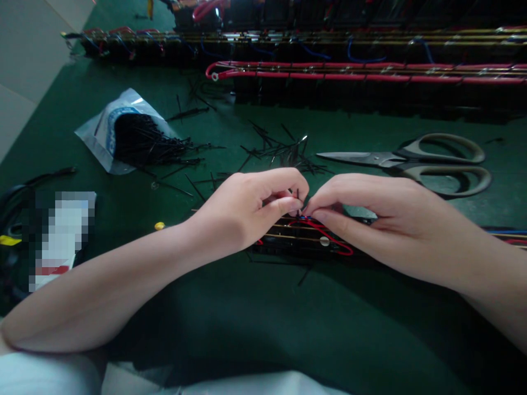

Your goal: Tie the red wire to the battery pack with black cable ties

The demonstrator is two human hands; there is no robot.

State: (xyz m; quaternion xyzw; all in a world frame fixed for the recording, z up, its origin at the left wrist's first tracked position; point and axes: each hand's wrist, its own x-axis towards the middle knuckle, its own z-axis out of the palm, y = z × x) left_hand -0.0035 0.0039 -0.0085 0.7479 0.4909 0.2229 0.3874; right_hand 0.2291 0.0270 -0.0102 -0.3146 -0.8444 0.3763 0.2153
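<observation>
My left hand is closed in a pinch on a thin black cable tie, which sticks up between thumb and forefinger. My right hand meets it fingertip to fingertip, with thumb and forefinger pressed together; what they pinch is hidden. Right at the fingertips run blue and red wires. Both hands are over a long black assembly with brass-coloured rods and a round silver spot, lying across the green table. The hands cover part of it.
Scissors lie closed behind my right hand. Loose cable ties are scattered beyond my hands, and a plastic bag spills more. Long black assemblies with red wires line the back. A blurred-out white packet lies left.
</observation>
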